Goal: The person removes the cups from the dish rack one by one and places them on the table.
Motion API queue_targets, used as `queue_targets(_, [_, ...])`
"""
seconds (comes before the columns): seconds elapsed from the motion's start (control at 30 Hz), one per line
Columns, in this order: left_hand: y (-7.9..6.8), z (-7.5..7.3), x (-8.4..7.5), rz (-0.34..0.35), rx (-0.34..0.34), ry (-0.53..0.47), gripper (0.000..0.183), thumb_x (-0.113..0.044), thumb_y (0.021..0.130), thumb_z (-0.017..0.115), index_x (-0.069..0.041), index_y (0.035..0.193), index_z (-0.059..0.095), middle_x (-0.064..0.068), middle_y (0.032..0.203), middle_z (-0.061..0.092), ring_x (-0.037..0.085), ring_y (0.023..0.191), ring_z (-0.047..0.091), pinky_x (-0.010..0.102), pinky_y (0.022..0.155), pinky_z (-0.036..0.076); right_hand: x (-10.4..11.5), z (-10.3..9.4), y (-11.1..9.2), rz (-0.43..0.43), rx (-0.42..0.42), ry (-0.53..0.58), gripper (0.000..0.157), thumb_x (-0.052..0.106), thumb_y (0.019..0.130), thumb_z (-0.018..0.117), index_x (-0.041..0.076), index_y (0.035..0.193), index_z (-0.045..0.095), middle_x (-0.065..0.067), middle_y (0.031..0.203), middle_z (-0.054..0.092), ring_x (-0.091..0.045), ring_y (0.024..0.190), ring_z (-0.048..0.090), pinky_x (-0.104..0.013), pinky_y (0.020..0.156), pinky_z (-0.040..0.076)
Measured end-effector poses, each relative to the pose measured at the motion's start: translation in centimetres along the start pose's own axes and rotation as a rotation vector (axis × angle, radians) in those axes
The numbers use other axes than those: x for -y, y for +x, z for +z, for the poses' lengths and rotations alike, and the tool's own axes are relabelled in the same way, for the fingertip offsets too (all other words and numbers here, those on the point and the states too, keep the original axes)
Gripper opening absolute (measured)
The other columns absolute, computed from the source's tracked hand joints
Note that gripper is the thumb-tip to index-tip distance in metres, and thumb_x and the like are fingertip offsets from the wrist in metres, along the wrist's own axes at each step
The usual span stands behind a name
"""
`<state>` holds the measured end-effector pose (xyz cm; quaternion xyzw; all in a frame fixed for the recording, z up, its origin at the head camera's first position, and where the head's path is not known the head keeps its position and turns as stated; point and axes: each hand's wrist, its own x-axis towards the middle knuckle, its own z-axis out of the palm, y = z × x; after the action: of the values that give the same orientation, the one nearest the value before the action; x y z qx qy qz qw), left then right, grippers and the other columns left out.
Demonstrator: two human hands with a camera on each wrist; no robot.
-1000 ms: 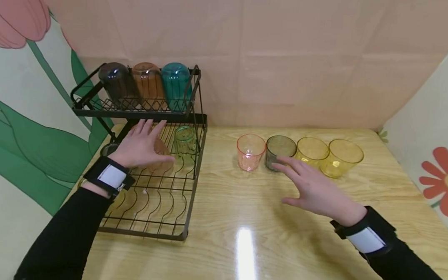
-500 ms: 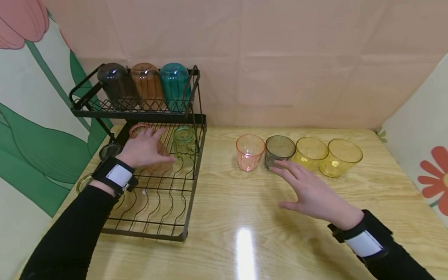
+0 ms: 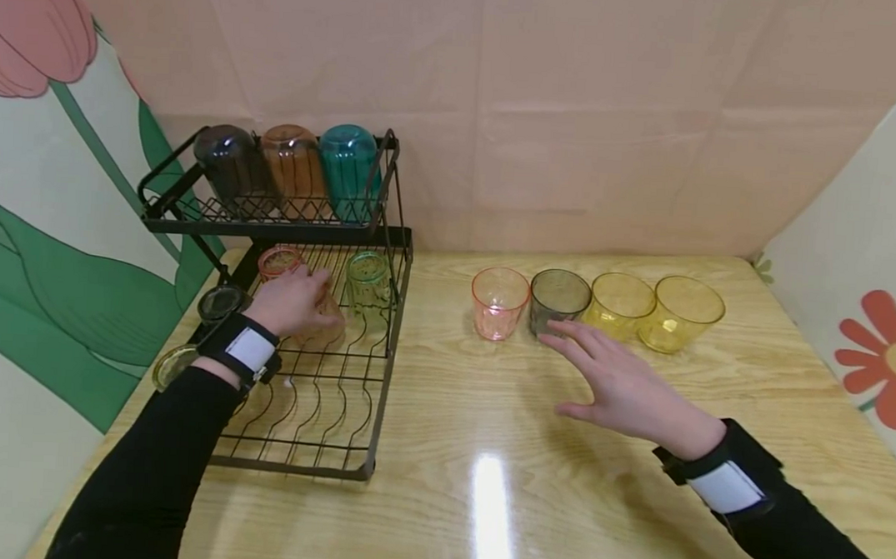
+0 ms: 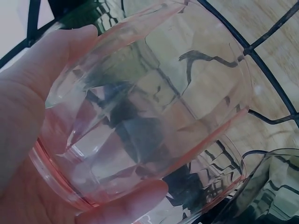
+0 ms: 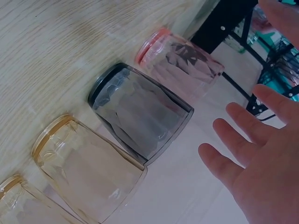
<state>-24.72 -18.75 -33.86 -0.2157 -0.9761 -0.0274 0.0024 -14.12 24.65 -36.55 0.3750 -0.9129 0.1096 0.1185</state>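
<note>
My left hand [image 3: 291, 302] grips an upside-down pink glass [image 3: 322, 326] on the lower tier of a black dish rack [image 3: 386, 368]. In the left wrist view the thumb and a finger lie on opposite sides of this pink glass [image 4: 140, 107], near its base. A second pink glass [image 3: 279, 260] and a green glass [image 3: 369, 280] stand on the same tier. My right hand [image 3: 623, 387], fingers spread and holding nothing, hovers in front of a grey glass [image 3: 560, 297]. The right wrist view shows that grey glass [image 5: 142, 114] apart from the fingertips.
Beside the grey glass stand an upright pink glass [image 3: 499, 307] and two yellow glasses [image 3: 621, 300]. Dark, brown and teal glasses [image 3: 349, 171] sit upside down on the upper tier. A dark glass [image 3: 220, 303] and a yellowish glass [image 3: 174, 366] are at the rack's left.
My left hand has moved down and slightly right onto the pink glass, and its spread fingers have closed round it. The right hand has hardly moved.
</note>
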Motion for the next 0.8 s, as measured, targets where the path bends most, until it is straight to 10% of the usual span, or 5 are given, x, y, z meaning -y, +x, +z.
queue_targets(0.33, [0.1,0.3,0.0,0.001,-0.032,-0.011,0.054,-0.040,0.069,0.074,-0.007,0.108,0.054,0.012,0.088,0.051,0.024,0.071,0.050,0.036,0.051,0.042,0.2,0.1,0.2,-0.018,-0.020,0.005,0.085,0.069,0.075,0.041,0.012,0.138,0.033,-0.013,0.138,0.032,-0.030,0.121,0.034,-0.049,0.093,0.032])
queue_targets(0.8, [-0.9,-2.4,-0.6,0.056,-0.089,0.022,0.055,-0.041,0.068,0.072,-0.008,0.109,0.057,0.009,0.088,0.054,0.021,0.067,0.052,0.034,0.048,0.042,0.2,0.4,0.2,-0.010,-0.011,0.005,0.086,0.066,0.074,0.051,0.013,0.139,0.031,-0.012,0.138,0.031,-0.030,0.121,0.034,-0.050,0.091,0.034])
